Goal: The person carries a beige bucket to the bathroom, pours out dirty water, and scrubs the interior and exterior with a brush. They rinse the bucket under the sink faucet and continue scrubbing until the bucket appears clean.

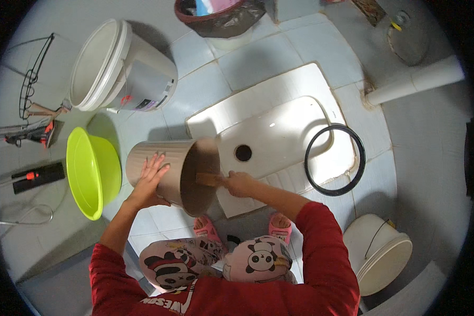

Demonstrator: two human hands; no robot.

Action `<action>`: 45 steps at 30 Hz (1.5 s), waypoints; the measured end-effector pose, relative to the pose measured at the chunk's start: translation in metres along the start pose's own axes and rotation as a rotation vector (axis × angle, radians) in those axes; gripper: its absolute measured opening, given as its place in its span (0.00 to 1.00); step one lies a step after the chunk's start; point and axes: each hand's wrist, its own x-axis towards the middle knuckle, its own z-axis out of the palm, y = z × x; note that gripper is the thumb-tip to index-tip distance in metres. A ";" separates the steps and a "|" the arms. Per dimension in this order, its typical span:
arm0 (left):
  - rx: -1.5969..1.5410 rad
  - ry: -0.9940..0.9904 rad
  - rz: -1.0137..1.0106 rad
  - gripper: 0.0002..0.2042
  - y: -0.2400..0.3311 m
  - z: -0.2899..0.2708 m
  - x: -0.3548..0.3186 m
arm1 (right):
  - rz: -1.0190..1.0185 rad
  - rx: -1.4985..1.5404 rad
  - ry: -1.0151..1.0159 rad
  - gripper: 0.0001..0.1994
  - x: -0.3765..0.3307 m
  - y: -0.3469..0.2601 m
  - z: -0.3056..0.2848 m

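Over the white squat toilet [279, 131], a beige bin [168, 171] lies tipped on its side, mouth toward the person. Left hand [150, 181] rests flat and spread on the bin's ribbed wall, steadying it. Right hand [239, 183] is closed around a wooden handle [209, 179] that reaches into the bin's mouth. A black ring [335, 159] lies on the toilet's right edge; a green basin [92, 171] sits just left.
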 end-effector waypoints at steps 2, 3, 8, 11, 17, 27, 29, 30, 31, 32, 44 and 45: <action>-0.028 0.113 -0.004 0.56 -0.017 0.007 -0.020 | 0.006 -0.012 -0.006 0.28 -0.004 -0.013 -0.001; -0.040 0.168 -0.023 0.57 -0.023 0.009 -0.030 | -0.008 -0.045 -0.027 0.27 -0.004 -0.018 -0.012; -0.076 0.270 -0.077 0.59 -0.029 0.007 -0.041 | 0.039 0.110 0.206 0.21 0.007 -0.029 -0.048; -0.130 0.303 -0.087 0.59 -0.025 0.000 -0.039 | -0.015 0.127 0.266 0.22 0.009 -0.034 -0.065; -0.562 0.482 -0.317 0.49 -0.008 0.018 -0.064 | 0.025 -0.009 0.241 0.23 -0.015 -0.084 -0.152; -0.898 0.671 -0.472 0.40 -0.003 0.075 -0.087 | 0.033 -0.448 0.129 0.22 0.012 -0.144 -0.215; -0.895 0.673 -0.413 0.43 0.002 0.058 -0.086 | 0.058 -0.483 0.104 0.22 0.019 -0.153 -0.215; -0.846 0.614 -0.410 0.44 0.000 0.049 -0.087 | 0.073 -0.477 0.088 0.22 0.021 -0.154 -0.210; -0.796 0.556 -0.405 0.45 -0.003 0.040 -0.088 | 0.088 -0.470 0.072 0.22 0.022 -0.154 -0.204; -0.760 0.537 -0.384 0.46 -0.007 0.038 -0.090 | 0.073 -0.497 0.088 0.22 0.024 -0.154 -0.195; -0.785 0.400 -0.299 0.40 0.006 -0.002 -0.091 | 0.039 -0.702 -0.016 0.09 0.056 -0.152 -0.124; -0.682 0.423 -0.316 0.38 0.016 -0.007 -0.081 | 0.062 -0.704 0.002 0.08 0.056 -0.152 -0.124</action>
